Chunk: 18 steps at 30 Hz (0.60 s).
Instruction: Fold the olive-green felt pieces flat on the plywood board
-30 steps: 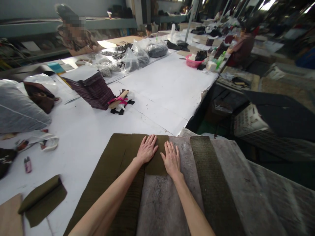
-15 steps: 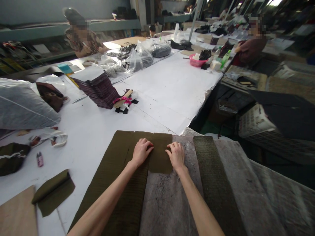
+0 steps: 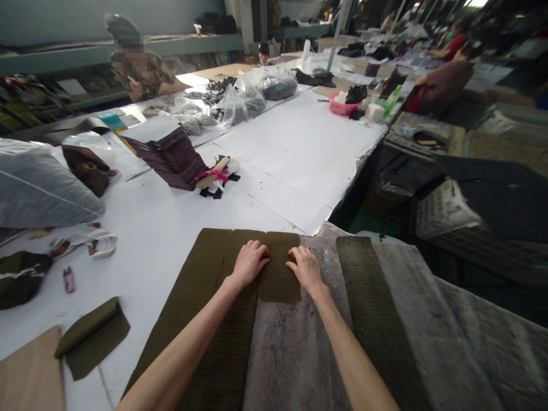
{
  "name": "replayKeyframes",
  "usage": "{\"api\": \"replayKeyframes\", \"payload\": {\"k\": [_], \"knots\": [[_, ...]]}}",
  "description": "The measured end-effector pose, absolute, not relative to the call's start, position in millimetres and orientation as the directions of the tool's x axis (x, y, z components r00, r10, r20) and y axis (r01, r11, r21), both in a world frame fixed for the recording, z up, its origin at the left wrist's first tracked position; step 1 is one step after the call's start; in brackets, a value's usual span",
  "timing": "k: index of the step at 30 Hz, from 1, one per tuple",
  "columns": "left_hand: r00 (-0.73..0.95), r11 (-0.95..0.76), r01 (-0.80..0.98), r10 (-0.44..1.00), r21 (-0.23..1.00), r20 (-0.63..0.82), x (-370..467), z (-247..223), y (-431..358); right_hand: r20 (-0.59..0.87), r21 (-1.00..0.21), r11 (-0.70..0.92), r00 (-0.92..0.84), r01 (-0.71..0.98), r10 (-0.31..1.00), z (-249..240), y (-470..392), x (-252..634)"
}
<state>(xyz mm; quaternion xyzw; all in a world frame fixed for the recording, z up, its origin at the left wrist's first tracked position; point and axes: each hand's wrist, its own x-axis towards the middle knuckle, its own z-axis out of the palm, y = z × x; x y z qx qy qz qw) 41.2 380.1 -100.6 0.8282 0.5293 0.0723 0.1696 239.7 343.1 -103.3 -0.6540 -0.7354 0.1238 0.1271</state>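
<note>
Near the near end of the table's (image 3: 282, 160) right edge, a small olive cloth piece (image 3: 280, 281) lies flat on a stained grey sheet (image 3: 295, 354), its left side meeting a broad layer of olive cloth (image 3: 197, 302). The left hand (image 3: 250, 264) rests at that join, its fingers bent and the thumb close to the forefinger. The right hand (image 3: 305, 267) is at the piece's right side, fingers curled, with a gap showing between thumb and forefinger. Whether either hand pinches the cloth cannot be told. Farther right on the sheet, a ribbed strip (image 3: 372, 302) lies apart from the right hand. Toward the table's near left corner are a folded olive scrap (image 3: 93, 338) and pink snips (image 3: 68, 281). Well beyond, a pink basin (image 3: 343, 106) stands near the table's right edge.
</note>
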Motion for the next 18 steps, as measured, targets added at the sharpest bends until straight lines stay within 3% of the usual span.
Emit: {"api": "replayKeyframes", "payload": {"k": [6, 14, 18], "knots": [[0.468, -0.427, 0.851, 0.88, 0.305, -0.074, 43.4, -100.5, 383.2, -0.064, -0.383, 0.084, -0.117, 0.92, 0.991, -99.8, 351.3, 238.1], [0.502, -0.46, 0.839, 0.861, 0.29, -0.084, 44.6, -94.2, 384.1, 0.002, -0.411, 0.182, -0.199, 0.893, 0.98, -103.4, 345.3, 239.0], [0.523, -0.462, 0.819, 0.846, 0.34, -0.109, 44.6, -91.6, 386.5, 0.018, -0.502, 0.139, -0.15, 0.854, 0.989, -108.9, 340.9, 241.6]]}}
